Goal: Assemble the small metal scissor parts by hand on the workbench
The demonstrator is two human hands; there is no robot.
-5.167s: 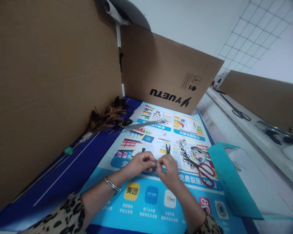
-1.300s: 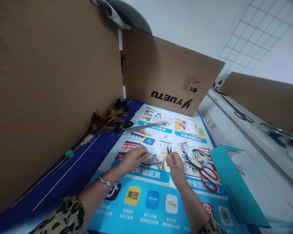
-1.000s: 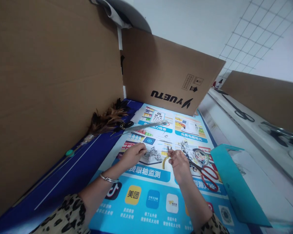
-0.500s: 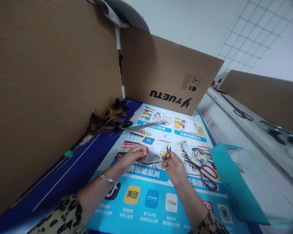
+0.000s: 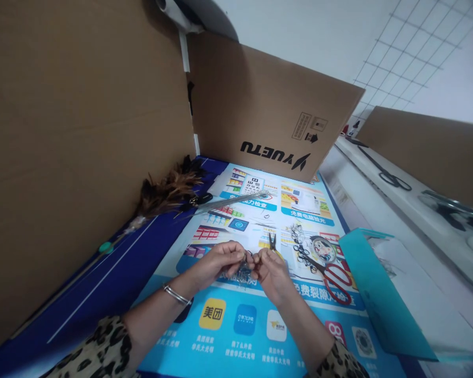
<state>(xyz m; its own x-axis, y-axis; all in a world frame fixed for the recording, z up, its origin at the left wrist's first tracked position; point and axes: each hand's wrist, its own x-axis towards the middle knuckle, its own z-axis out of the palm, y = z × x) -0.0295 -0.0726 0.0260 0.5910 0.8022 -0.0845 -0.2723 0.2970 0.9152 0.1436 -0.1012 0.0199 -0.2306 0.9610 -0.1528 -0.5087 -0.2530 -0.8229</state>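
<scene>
My left hand (image 5: pixel 225 260) and my right hand (image 5: pixel 273 273) meet fingertip to fingertip above the printed mat (image 5: pixel 205 341). Both are closed in a pinch on a small silvery, glittering dangling piece (image 5: pixel 243 277). It hangs below the fingers; its exact kind is too blurred to tell, and the gripped part is mostly hidden. Just beyond my right hand lie pliers with yellow handles (image 5: pixel 274 243), jaws pointing away and slightly apart. Right of them are several dark rings (image 5: pixel 299 252), a round tin of small pieces (image 5: pixel 322 250) and red-handled scissors (image 5: pixel 335 281).
A thin bundle of silvery rods (image 5: pixel 236 201) lies across the mat. At the left are a brown feather bunch (image 5: pixel 169 186) and a black-handled tool (image 5: pixel 201 199). Cardboard panels (image 5: pixel 276 110) stand left and behind. A teal folder (image 5: pixel 382 294) is at the right.
My hands have come together, the right moving left and toward me, away from the pliers. The pliers' yellow handles show more now. The view has shifted slightly.
</scene>
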